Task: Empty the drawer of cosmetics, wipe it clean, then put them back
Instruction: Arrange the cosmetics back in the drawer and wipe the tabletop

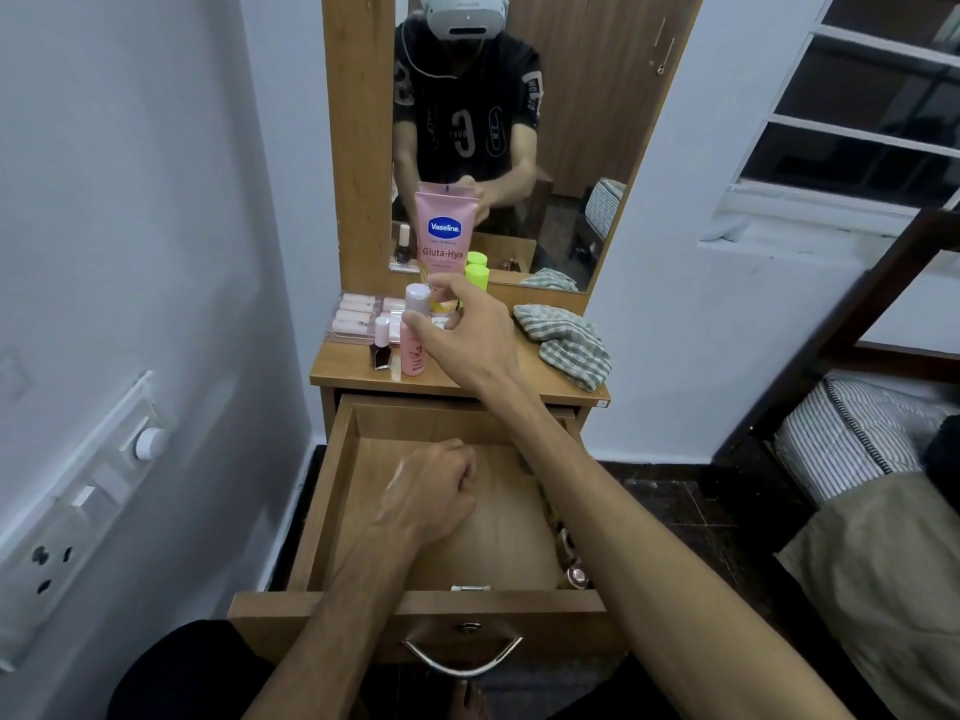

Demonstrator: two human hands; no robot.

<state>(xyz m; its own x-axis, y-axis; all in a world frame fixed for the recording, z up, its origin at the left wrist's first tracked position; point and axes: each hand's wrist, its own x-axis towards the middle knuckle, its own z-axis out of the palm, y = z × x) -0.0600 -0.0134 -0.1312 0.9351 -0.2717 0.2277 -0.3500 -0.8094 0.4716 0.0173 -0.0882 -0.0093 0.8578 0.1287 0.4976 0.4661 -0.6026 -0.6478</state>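
Note:
The wooden drawer [332, 501] is pulled out below the dresser top [467, 379]. My left hand [431, 491] rests inside it as a closed fist with nothing visible in it. A few small cosmetics [574, 574] lie along the drawer's right wall, partly hidden by my right forearm. My right hand [465, 330] reaches over the dresser top, thumb and forefinger around a small pink bottle [414, 356] that stands there. Beside it stand a dark nail polish bottle [381, 350], a pink Vaseline tube [445, 236], green-capped bottles [477, 275] and a clear case of pink tubes [357, 314].
A crumpled checked cloth [566, 340] lies on the right of the dresser top. The mirror [571, 122] stands behind, showing a person in a dark shirt. A switchboard [78, 501] is on the left wall. A bed with a striped mattress [852, 444] is to the right.

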